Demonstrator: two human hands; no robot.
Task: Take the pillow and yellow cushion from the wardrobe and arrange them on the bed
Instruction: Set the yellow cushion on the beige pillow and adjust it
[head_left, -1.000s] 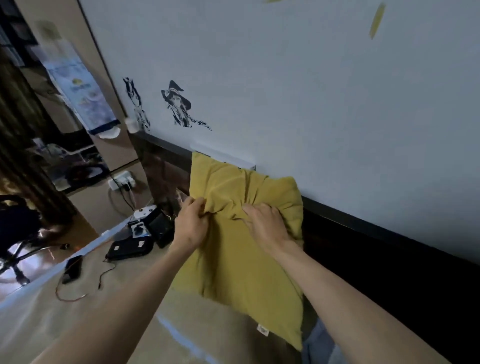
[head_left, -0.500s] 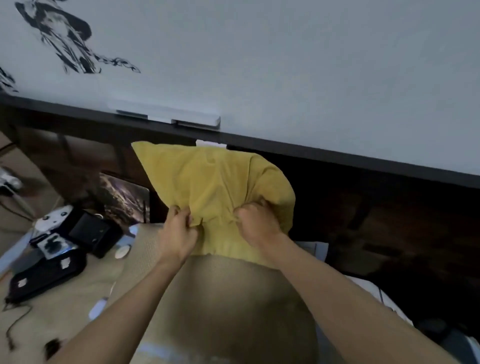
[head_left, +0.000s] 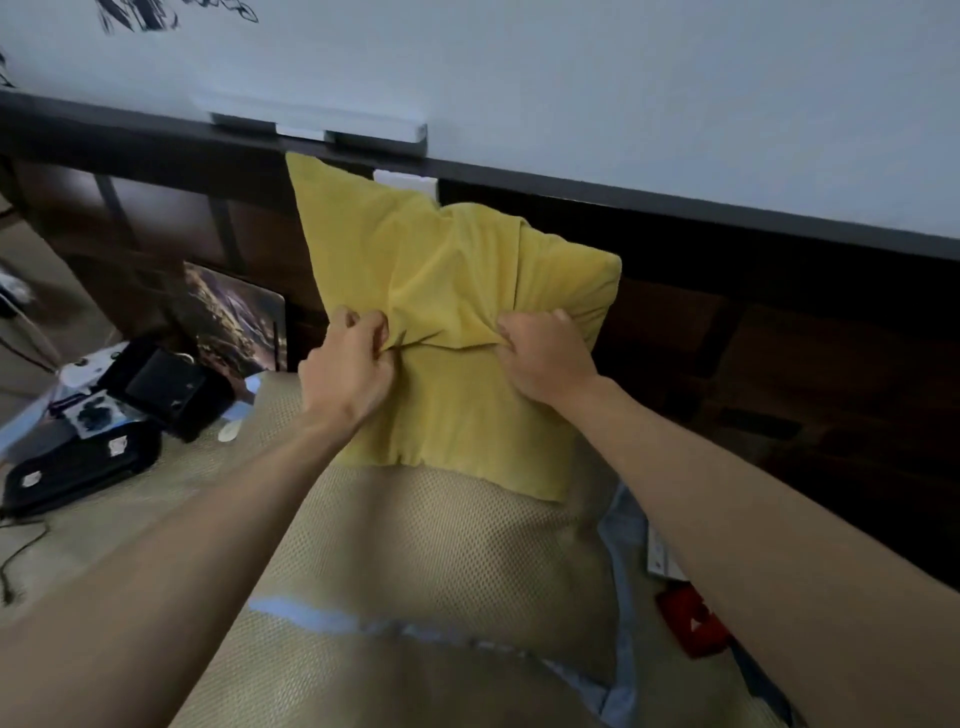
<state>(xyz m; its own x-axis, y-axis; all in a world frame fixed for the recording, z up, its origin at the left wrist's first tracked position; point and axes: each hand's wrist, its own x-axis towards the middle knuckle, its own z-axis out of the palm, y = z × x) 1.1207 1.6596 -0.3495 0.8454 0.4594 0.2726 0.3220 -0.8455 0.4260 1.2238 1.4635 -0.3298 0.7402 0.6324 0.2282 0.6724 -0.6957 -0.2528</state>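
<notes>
The yellow cushion (head_left: 447, 291) stands upright against the dark wooden headboard (head_left: 727, 332), its lower edge resting on the far end of a beige mesh-covered pillow (head_left: 415, 561) with blue trim that lies on the bed. My left hand (head_left: 348, 369) pinches a fold of the cushion's fabric at its left middle. My right hand (head_left: 545, 353) grips a bunched fold at its right middle. The cushion's cover is creased between both hands.
Black cases and a white gadget (head_left: 130, 400) lie on the bed at the left, with a picture board (head_left: 234, 317) leaning on the headboard. A red object (head_left: 691, 623) lies at the right. The white wall (head_left: 571, 78) rises behind the headboard ledge.
The cushion has come down from in front of the wall onto the far end of the pillow, and now stands taller against the headboard. Both hands have kept their grip on it.
</notes>
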